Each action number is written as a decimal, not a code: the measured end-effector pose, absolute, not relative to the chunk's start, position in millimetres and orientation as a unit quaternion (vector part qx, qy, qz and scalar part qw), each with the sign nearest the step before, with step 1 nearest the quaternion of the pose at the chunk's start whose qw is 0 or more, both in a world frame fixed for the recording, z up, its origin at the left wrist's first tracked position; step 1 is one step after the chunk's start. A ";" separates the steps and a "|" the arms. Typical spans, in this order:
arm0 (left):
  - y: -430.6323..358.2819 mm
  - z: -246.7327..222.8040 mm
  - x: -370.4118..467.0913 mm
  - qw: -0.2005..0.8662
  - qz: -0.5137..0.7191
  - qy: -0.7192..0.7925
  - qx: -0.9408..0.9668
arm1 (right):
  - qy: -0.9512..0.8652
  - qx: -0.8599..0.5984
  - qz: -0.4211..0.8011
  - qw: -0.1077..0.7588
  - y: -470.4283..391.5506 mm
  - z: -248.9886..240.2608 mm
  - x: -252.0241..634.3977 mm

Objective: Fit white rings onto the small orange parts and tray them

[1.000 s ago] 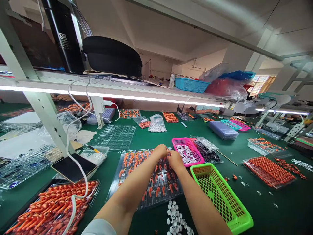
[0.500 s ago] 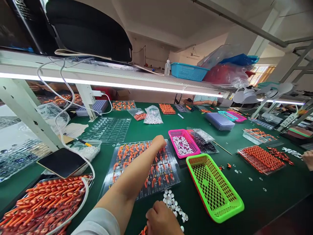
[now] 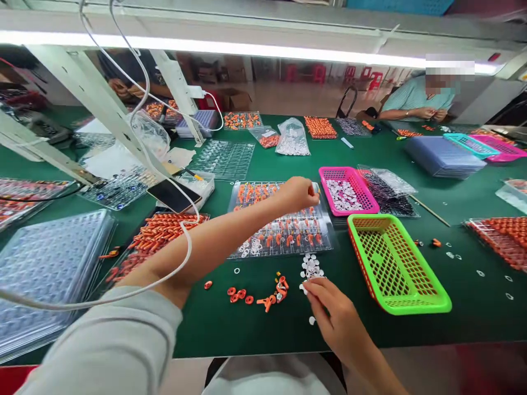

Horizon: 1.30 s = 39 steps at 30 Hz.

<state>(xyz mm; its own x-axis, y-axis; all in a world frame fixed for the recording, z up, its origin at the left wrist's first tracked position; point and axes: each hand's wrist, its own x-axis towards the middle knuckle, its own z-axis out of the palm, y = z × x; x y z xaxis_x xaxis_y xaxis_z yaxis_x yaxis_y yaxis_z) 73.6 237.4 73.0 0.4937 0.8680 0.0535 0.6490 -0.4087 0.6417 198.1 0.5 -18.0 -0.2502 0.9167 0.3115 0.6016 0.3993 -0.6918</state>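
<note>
My left hand (image 3: 300, 193) is closed above the right side of a clear plastic tray (image 3: 325, 227) with rows of small orange curved parts (image 3: 294, 224). Whatever its fingers hold is hidden. By the near end of a pile of small white round caps (image 3: 312, 264), my right hand (image 3: 335, 312) pinches a white cap (image 3: 304, 287) between thumb and fingertips. Loose orange parts (image 3: 269, 300) and several orange rings (image 3: 239, 294) lie on the green table left of that hand. White rings (image 3: 250, 247) rest on the tray's near left corner.
A pink basket (image 3: 366, 200) of white pieces and a green basket (image 3: 436, 304) stand to the right. A white cable (image 3: 187, 247) hangs across my left forearm. Stacked clear trays (image 3: 53, 263) sit at the left. A person (image 3: 420, 101) works across the table.
The view has tipped down and shifted left. My left hand stays over the tray's right side. My right hand's fingertips now show at the white caps.
</note>
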 end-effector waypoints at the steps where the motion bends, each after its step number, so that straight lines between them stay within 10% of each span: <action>1: 217.2 75.1 63.7 0.273 0.173 0.451 0.832 | -0.753 -0.503 0.221 0.363 -1.8 -17.2 204.3; 13: 89.6 26.7 -13.8 0.168 -0.119 0.364 0.908 | -0.787 -0.474 0.163 0.360 11.2 -13.1 201.2; 39: 312.1 10.3 -43.1 0.137 0.049 0.578 0.803 | -0.763 -0.642 0.072 0.009 309.2 14.3 110.4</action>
